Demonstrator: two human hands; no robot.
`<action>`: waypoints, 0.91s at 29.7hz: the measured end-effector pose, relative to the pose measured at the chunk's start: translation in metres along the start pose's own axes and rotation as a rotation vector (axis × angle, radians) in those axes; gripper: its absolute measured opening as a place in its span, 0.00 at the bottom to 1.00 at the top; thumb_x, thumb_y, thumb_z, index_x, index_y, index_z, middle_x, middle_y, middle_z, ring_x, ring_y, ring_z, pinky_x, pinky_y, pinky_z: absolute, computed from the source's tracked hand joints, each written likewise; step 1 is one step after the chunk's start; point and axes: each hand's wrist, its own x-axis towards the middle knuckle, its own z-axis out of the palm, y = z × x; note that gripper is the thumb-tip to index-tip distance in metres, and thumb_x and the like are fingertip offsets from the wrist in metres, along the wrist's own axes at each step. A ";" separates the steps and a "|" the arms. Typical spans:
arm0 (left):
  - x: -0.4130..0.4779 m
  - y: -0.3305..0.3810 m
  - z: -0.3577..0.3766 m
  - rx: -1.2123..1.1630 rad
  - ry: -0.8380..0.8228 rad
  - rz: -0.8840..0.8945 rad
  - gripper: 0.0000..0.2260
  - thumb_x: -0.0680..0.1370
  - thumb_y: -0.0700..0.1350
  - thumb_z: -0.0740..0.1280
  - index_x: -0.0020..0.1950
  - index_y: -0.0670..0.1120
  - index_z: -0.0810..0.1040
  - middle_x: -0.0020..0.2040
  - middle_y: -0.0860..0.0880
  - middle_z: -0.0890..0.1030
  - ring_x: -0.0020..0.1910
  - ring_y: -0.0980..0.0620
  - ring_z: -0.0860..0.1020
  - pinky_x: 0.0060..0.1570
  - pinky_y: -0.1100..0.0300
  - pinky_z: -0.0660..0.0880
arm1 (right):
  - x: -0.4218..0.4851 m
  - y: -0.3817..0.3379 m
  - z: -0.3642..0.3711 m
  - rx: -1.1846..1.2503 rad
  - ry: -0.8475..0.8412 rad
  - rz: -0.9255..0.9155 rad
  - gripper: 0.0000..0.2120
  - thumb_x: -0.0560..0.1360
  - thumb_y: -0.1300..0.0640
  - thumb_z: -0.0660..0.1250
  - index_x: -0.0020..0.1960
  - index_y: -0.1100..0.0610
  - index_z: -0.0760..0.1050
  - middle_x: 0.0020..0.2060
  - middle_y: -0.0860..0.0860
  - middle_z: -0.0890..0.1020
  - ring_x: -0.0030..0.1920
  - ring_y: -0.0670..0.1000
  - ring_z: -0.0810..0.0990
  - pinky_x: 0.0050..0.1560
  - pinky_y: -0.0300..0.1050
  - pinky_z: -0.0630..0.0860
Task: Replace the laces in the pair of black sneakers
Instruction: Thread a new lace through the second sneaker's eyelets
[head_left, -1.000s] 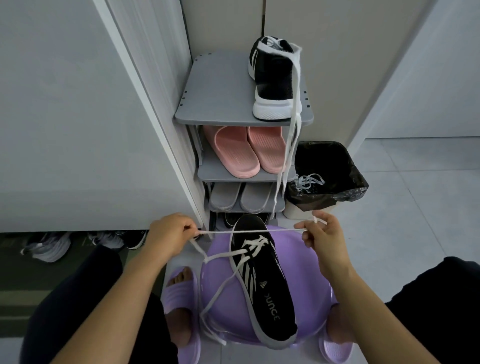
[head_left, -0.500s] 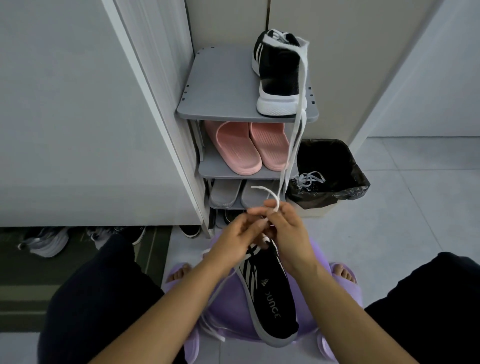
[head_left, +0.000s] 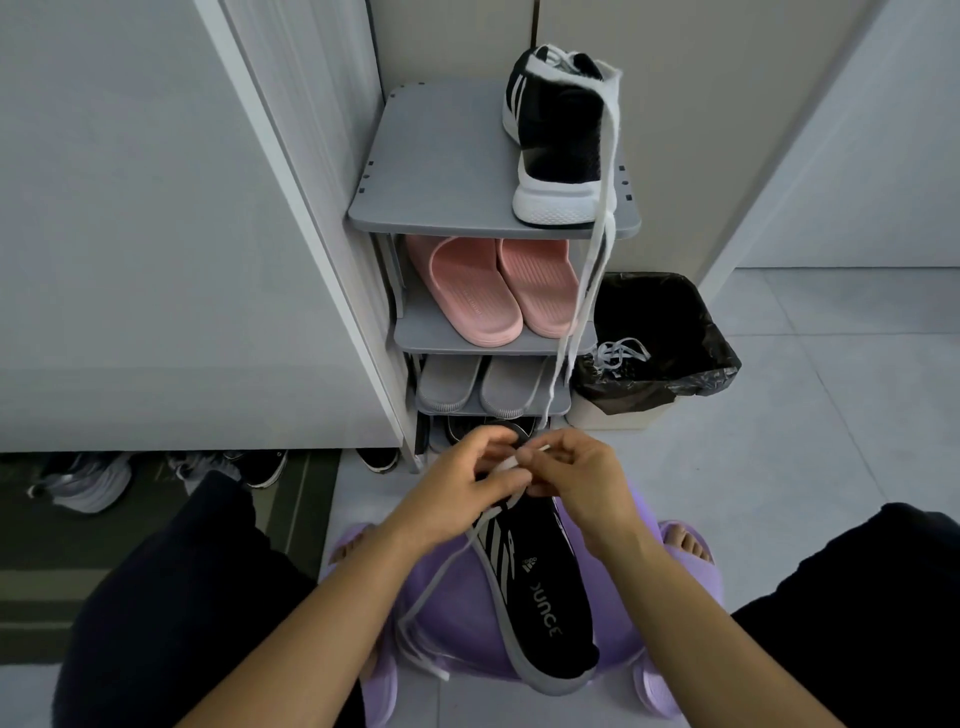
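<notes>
Head view: white lace (head_left: 509, 463) in pinch of left hand (head_left: 457, 486) and right hand (head_left: 579, 478)

The person wears black trousers (head_left: 171, 597) that cover both knees, and lilac open-toed slippers (head_left: 685, 551) with the toes showing at the front. Both forearms (head_left: 311, 623) are bare down to the left hand (head_left: 457, 483) and the right hand (head_left: 576, 478).

near centre: left grip (head_left: 457, 480) and right grip (head_left: 576, 475) meet, both pinching white lace (head_left: 508, 463) above black sneaker (head_left: 545, 603) lying on purple stool (head_left: 457, 629) | far: second sneaker (head_left: 561, 135) on top of grey shoe rack (head_left: 436, 171), hanging lace (head_left: 597, 249) trailing down | right: black-lined bin (head_left: 670, 332) holding laces
</notes>
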 end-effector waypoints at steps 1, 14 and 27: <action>0.001 0.003 0.005 -0.094 0.020 -0.011 0.09 0.75 0.42 0.69 0.54 0.50 0.75 0.50 0.49 0.79 0.47 0.53 0.80 0.51 0.62 0.75 | 0.000 0.000 0.001 -0.048 -0.009 -0.007 0.06 0.73 0.67 0.67 0.39 0.60 0.77 0.27 0.49 0.79 0.26 0.42 0.76 0.29 0.31 0.72; 0.004 -0.025 0.029 -0.239 0.275 -0.220 0.03 0.72 0.36 0.71 0.40 0.43 0.80 0.36 0.51 0.80 0.37 0.59 0.77 0.37 0.75 0.71 | -0.007 0.017 -0.021 -0.899 0.013 0.047 0.12 0.70 0.52 0.71 0.52 0.55 0.78 0.43 0.48 0.81 0.47 0.49 0.78 0.46 0.39 0.71; 0.005 -0.026 0.060 -0.231 0.334 -0.205 0.09 0.72 0.36 0.71 0.34 0.48 0.79 0.34 0.50 0.80 0.36 0.55 0.77 0.43 0.63 0.73 | -0.011 0.044 -0.034 -0.242 0.112 0.097 0.11 0.71 0.68 0.68 0.38 0.54 0.81 0.31 0.48 0.82 0.34 0.46 0.77 0.39 0.36 0.73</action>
